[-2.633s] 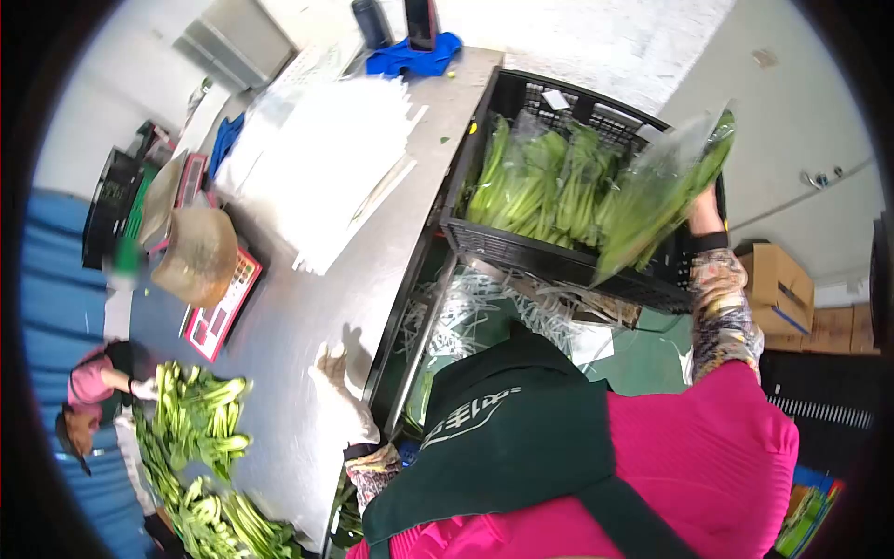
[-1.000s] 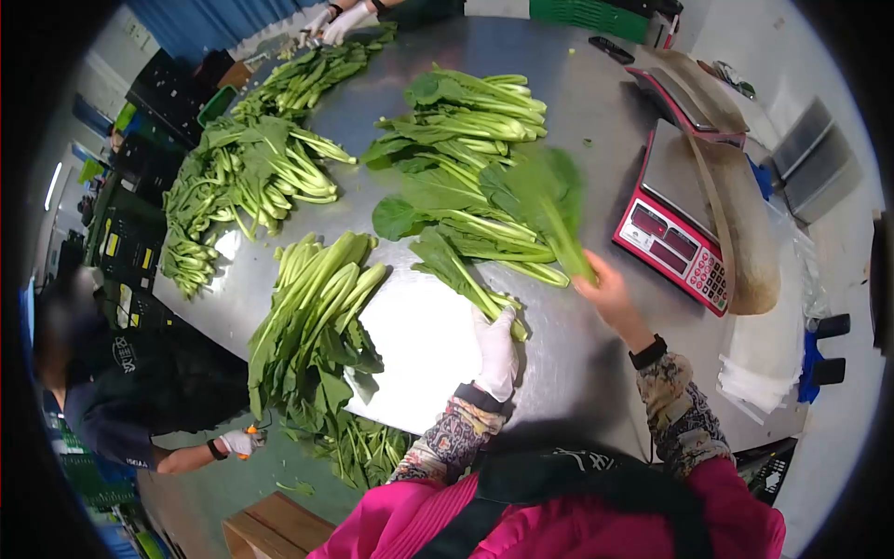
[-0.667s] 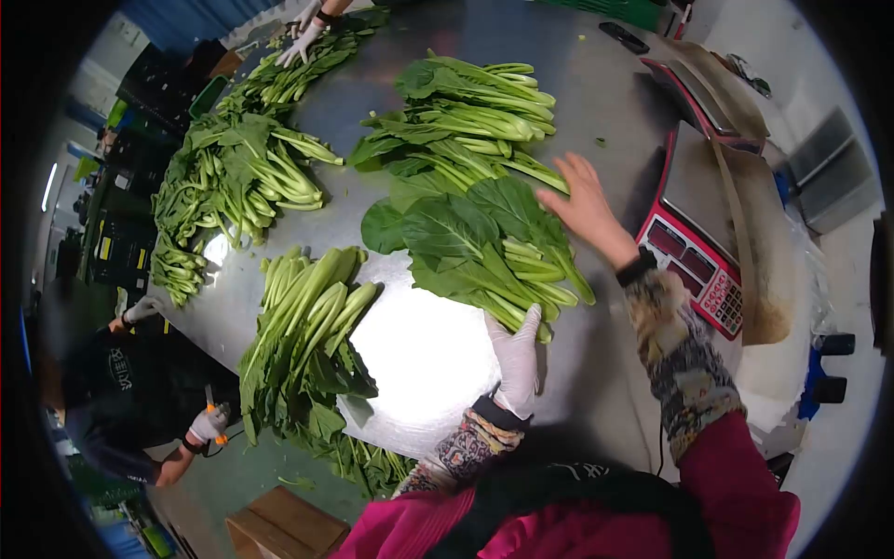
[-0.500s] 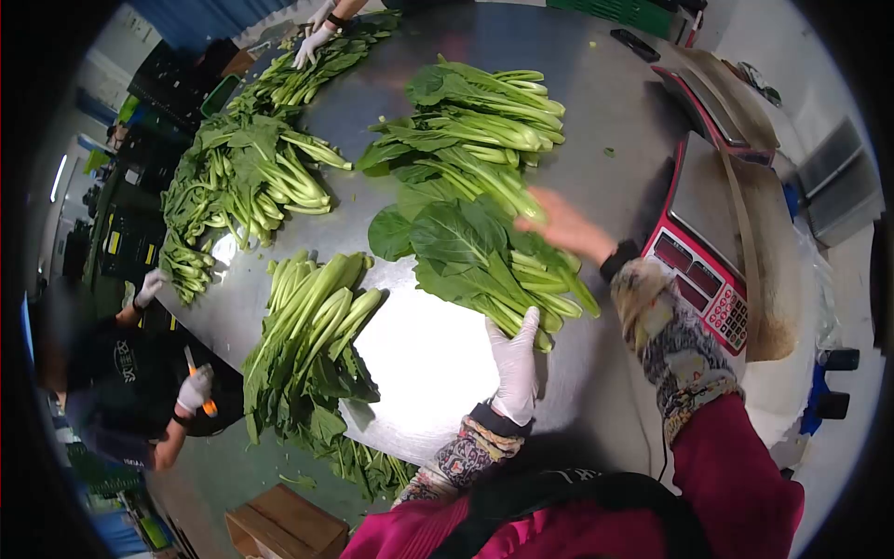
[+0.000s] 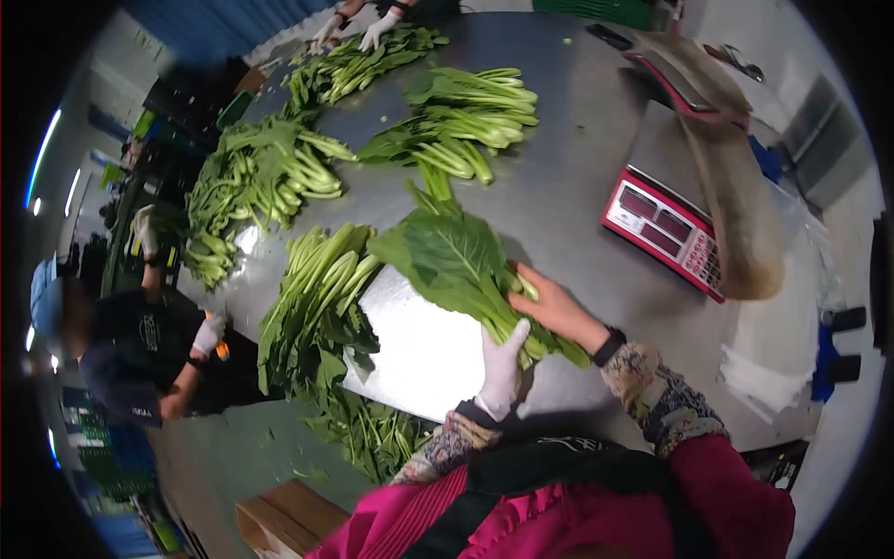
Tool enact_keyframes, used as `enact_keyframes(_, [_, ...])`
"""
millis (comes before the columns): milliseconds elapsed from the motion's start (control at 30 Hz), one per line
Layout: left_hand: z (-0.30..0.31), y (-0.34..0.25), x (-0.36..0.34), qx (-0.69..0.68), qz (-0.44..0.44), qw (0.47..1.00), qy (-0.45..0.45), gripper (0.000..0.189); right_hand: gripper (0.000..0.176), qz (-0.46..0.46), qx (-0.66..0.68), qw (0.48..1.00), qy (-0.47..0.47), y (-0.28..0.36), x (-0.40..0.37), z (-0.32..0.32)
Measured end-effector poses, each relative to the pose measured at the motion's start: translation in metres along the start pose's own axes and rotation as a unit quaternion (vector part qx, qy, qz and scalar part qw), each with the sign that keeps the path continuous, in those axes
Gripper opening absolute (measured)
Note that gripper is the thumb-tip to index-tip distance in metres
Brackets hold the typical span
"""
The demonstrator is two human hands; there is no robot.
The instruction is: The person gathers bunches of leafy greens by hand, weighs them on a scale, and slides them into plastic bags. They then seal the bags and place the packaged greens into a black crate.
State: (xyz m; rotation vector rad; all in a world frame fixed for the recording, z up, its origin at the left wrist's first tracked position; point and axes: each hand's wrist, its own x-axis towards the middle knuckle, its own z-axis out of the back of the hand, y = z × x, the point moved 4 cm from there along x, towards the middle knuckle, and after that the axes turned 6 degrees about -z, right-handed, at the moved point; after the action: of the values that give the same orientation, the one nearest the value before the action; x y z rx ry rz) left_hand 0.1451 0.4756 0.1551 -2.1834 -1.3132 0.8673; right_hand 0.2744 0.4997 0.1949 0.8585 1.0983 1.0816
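A bunch of leafy greens [image 5: 452, 256] is held close in front of me, its stems pointing toward me and to the right. My left hand [image 5: 501, 368], in a white glove, grips the stem side from below. Bare, my right hand [image 5: 556, 307] closes round the stems from the right. Farther up the metal table [image 5: 568, 158] lies a pile of greens [image 5: 475, 112], stems to the right. Another pile [image 5: 321, 289] rests left of my hands, its leaves hanging at the table's edge. More greens [image 5: 270, 172] are heaped at the upper left.
A red scale [image 5: 663, 224] stands at the right, with a second scale [image 5: 684, 84] behind it. A co-worker [image 5: 140, 345] in dark clothes is at the left. Another person's gloved hands [image 5: 377, 30] touch greens at the far edge. A cardboard box [image 5: 293, 517] sits low down.
The greens under my hands have been gathered and drawn toward me, apart from the far pile. My right hand has moved down and closed on the stems. The view has shifted.
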Motion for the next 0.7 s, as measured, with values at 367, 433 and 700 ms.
enact_keyframes(367, [-0.233,0.003,-0.017,0.11,-0.015,0.944,0.31,0.054,0.064,0.094,-0.035,0.9,-0.425,0.084,-0.141,0.171])
enact_keyframes(433, [-0.28,0.038,-0.001,0.088,-0.009,0.93,0.357,0.058,0.064,0.081,-0.011,0.883,-0.462,0.072,-0.148,0.226])
enact_keyframes(700, [-0.349,0.153,0.08,0.606,-0.171,0.742,0.231,0.097,0.058,-0.107,-0.23,0.86,-0.443,-0.05,-0.11,0.374])
